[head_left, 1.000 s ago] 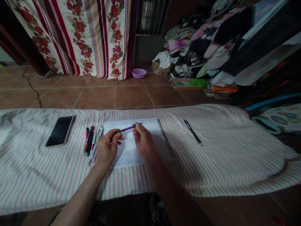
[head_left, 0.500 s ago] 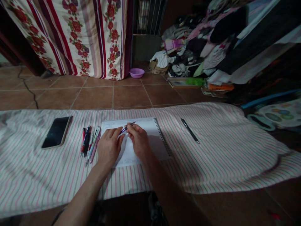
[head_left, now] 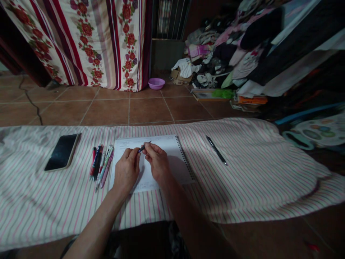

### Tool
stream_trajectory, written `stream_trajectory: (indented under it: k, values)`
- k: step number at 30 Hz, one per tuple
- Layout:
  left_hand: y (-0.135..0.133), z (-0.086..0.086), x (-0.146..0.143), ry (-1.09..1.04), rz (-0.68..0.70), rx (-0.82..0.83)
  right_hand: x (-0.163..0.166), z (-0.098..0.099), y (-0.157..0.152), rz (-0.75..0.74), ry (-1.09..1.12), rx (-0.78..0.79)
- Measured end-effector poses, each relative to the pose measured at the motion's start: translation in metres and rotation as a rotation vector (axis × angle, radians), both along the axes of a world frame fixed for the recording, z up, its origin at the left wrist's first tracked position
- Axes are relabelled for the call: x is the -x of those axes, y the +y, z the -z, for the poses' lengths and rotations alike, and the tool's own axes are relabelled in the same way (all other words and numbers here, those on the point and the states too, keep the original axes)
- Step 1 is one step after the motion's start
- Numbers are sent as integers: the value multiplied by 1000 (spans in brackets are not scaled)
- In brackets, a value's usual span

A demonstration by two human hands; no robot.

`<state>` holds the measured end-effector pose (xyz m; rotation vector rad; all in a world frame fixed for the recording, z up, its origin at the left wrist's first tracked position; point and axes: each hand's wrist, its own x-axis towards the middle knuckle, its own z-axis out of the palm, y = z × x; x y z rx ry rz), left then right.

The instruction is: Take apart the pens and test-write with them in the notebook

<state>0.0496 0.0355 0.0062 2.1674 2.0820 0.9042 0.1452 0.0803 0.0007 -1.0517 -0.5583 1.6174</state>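
Both hands meet over an open spiral notebook [head_left: 175,169] and pinch one dark pen [head_left: 141,148] between them. My left hand [head_left: 127,168] grips its near left end with thumb and fingertips. Farther along the barrel, close to the tip, my right hand [head_left: 156,160] pinches it. The pen is tilted, its tip pointing up and right. Faint writing lines show near the page's top edge; the hands cover part of the sheet. Left of the notebook lies a bunch of several pens [head_left: 101,165]. A single black pen [head_left: 217,151] rests to the right.
A phone [head_left: 61,153] lies at the left on the striped cloth [head_left: 242,180]. Beyond it are the tiled floor [head_left: 107,108], a purple basin [head_left: 156,83] and a floral curtain [head_left: 107,43]. Piled clothes [head_left: 223,54] stand at the back right.
My left hand's fingers have closed in toward my right hand, and less of the pen's barrel shows between them. The view has shifted very slightly.
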Motion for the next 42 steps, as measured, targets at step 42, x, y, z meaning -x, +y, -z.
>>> stream_trajectory:
  k: [42]
  values:
    - [-7, 3, -1, -52, -36, 25, -1, -2, -6, 30, -198, -59]
